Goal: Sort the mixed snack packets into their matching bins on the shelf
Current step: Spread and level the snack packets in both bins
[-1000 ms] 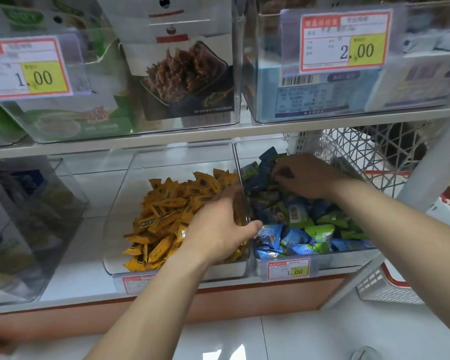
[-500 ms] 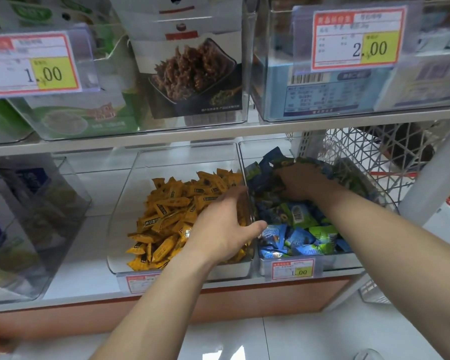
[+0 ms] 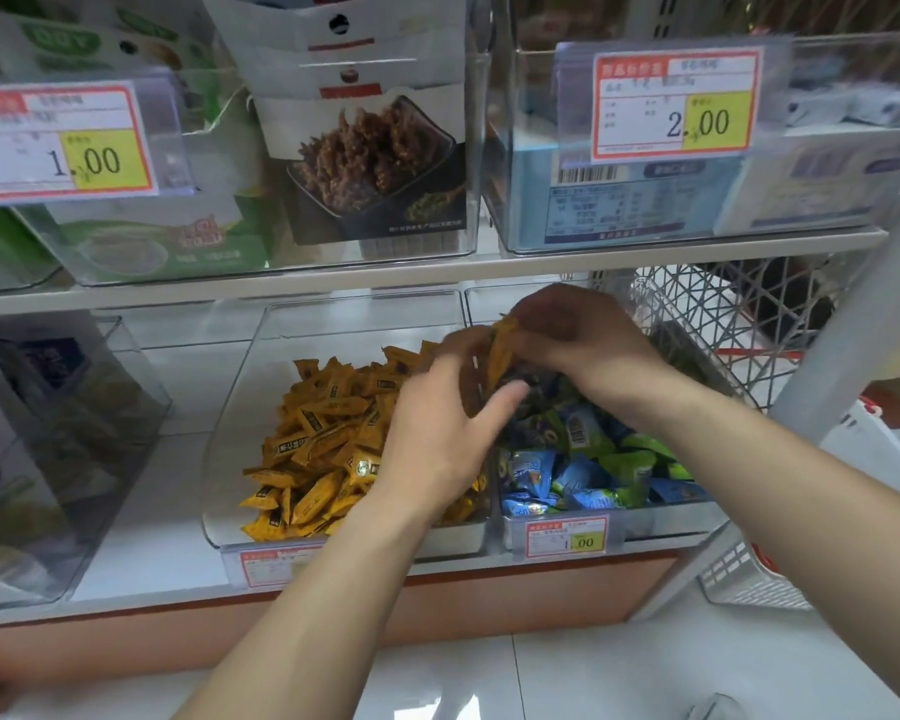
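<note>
Two hands meet over the divide between bins. Right hand [image 3: 583, 345] pinches a small orange-yellow foil snack packet [image 3: 501, 350], held upright. Left hand [image 3: 437, 433] reaches it, fingers blurred, grip unclear. Clear plastic bin [image 3: 230, 439] of matching yellow packets sits just below-left.

Packets [image 3: 323, 449] in the left bin [image 3: 261, 366] are uniformly yellow-orange with small dark label patches, and the raised packet [image 3: 500, 350] matches that yellow-orange; the mixed packets [image 3: 593, 470] in the right bin [image 3: 661, 522] are blue and green with white printing. The price tags [image 3: 671, 103] are white, red-bordered, with a yellow block bearing black figures. The shelf board [image 3: 281, 296] is white over an orange-brown base strip [image 3: 489, 600], the lattice basket [image 3: 723, 324] is white with red trim, and the upper pouch [image 3: 365, 148] is white above a black panel picturing brown food.
</note>
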